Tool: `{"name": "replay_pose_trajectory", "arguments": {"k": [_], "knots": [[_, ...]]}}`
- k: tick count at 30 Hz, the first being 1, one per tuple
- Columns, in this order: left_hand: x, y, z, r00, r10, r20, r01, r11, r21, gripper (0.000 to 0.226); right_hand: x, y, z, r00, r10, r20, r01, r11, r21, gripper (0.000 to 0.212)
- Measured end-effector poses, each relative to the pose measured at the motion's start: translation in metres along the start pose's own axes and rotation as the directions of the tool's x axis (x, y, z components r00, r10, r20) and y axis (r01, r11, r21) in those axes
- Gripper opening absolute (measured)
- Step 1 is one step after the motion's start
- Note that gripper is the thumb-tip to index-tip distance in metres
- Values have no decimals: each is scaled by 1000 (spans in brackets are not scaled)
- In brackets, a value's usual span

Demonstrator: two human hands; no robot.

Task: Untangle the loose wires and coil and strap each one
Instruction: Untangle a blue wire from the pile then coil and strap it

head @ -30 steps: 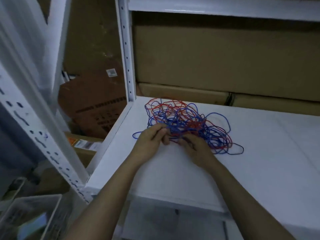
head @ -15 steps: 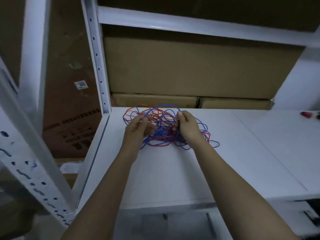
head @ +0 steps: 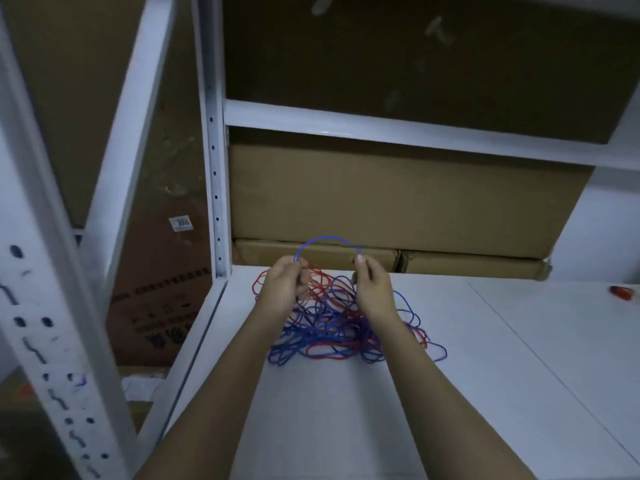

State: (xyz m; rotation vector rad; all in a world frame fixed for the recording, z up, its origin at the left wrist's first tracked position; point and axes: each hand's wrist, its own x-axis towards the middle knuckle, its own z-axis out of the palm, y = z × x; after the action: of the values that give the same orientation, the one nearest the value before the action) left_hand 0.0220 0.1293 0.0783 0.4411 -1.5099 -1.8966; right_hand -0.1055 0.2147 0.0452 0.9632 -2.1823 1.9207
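Both hands raised at frame centre over a white shelf (head: 485,358). Left hand (head: 282,289) pinches one end of a blue wire (head: 329,239), fingers curled together around it. Right hand (head: 372,289) pinches the other side of the same arc, thumb and forefinger clamped on it. The blue wire bows up between the two hands in a half loop, against the cardboard boxes (head: 398,202) stacked at the back of the shelf.

Below and between the hands, a tangled pile of red and blue wires (head: 332,337) lies on the shelf, centre of frame, loops spreading to the right past the right wrist. Whether the held arc runs down into the pile cannot be made out behind the hands.

White perforated rack upright (head: 214,188) stands left of the pile. Brown carton with a small white label (head: 180,223) at middle left. Small red object (head: 621,292) at the far right edge on the shelf, too blurred to identify.
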Motion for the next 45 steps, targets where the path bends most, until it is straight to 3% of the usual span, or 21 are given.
{"name": "replay_pose_trajectory", "arguments": {"k": [3,4,6,7,8,11,13,15,18,24,25,28,30,32,33,34,35,37,39,42,45], "knots": [[7,24,8,1000,23,8,-22,998,-63,30,-13,21,1,982,67,177,-39,987,-154,26],[9,32,11,999,39,8,-38,997,-70,30,-19,27,0,971,63,230,18,942,-334,29],[11,45,17,997,72,14,-71,996,-61,29,-23,29,-3,957,34,289,204,629,-750,41],[12,51,21,996,88,23,-87,995,-55,29,-19,19,-6,955,3,298,258,492,-832,46],[12,58,25,994,108,34,-106,993,-48,28,-10,5,-10,958,-33,285,265,482,-835,48],[15,85,38,983,170,67,-167,985,-43,26,28,-58,-23,986,-44,160,125,831,-542,49],[17,104,45,977,202,75,-199,979,-39,25,53,-96,-29,991,-114,-62,96,965,-245,47],[19,119,50,971,226,76,-227,974,0,25,69,-120,-31,973,-89,-214,83,996,-35,46],[19,134,53,968,243,64,-247,967,63,24,83,-137,-31,999,5,-33,-7,999,-46,44],[22,153,47,954,292,71,-296,954,50,26,95,-186,-31,960,-135,-247,205,937,285,41],[23,155,47,952,299,71,-302,952,46,26,95,-183,-29,970,-131,-205,180,954,242,41],[24,155,43,953,299,53,-302,952,54,25,96,-177,-26,996,-84,33,89,980,-177,39],[27,155,38,950,308,56,-312,948,68,25,107,-186,-28,950,-238,-200,218,969,-116,37],[29,156,33,943,326,62,-330,942,55,26,110,-199,-29,819,-385,-425,422,907,-8,35],[31,157,32,942,331,56,-333,941,53,26,114,-201,-28,833,-403,-380,413,909,-59,34],[33,157,31,944,328,43,-330,942,55,26,119,-199,-25,909,-352,-222,324,934,-151,33],[34,157,29,947,320,27,-321,945,61,25,123,-191,-21,981,-194,1,185,938,-294,32],[35,155,24,950,312,4,-311,948,63,24,124,-179,-19,954,119,274,45,849,-526,29],[37,151,17,951,308,6,-308,951,36,23,127,-173,-16,969,54,241,67,882,-467,23],[39,142,8,955,297,9,-297,955,6,24,115,-162,-4,993,-103,64,98,993,70,16],[40,128,1,963,269,4,-269,963,-34,25,93,-145,9,956,-291,-31,292,955,49,28]]}}
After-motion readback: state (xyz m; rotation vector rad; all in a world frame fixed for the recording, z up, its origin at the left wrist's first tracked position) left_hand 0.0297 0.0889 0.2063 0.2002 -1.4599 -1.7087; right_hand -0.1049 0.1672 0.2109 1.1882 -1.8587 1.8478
